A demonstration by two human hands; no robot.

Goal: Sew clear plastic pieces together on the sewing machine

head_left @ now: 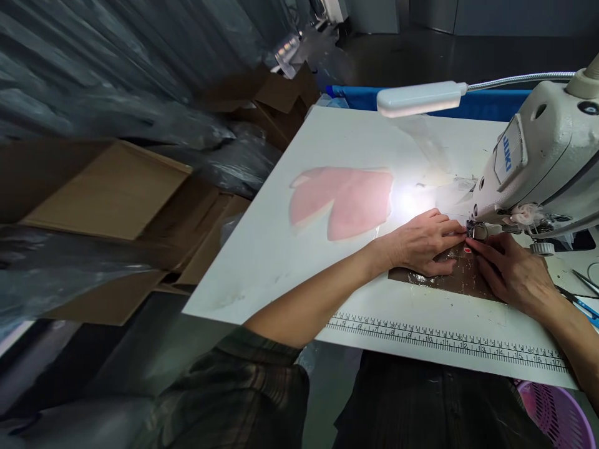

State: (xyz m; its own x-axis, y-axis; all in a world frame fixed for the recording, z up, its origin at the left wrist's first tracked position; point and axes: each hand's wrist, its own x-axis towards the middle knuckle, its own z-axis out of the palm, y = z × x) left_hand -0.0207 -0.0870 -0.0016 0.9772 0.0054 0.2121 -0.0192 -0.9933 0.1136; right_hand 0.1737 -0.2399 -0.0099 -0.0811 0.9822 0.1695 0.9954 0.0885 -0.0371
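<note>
My left hand (428, 243) lies palm down on a brown, shiny strip (449, 274) that covers part of the sewing machine bed. Its fingers are stretched out, their tips close to the presser foot (472, 229). From the other side, my right hand (517, 268) rests on the same strip with fingers apart, the forefinger reaching up to the foot. A small red mark (467, 250) shows between the hands. Whatever lies under the fingertips at the needle is too small to make out. The white sewing machine (538, 143) stands over my right hand.
Pink cut pieces (349, 199) lie on the white table (262, 274), left of my hands. A lamp (421, 100) hangs above. Blue-handled scissors (583, 305) are at the right edge. Cardboard boxes (116, 193) stand left; a purple basket (561, 415) is below the table.
</note>
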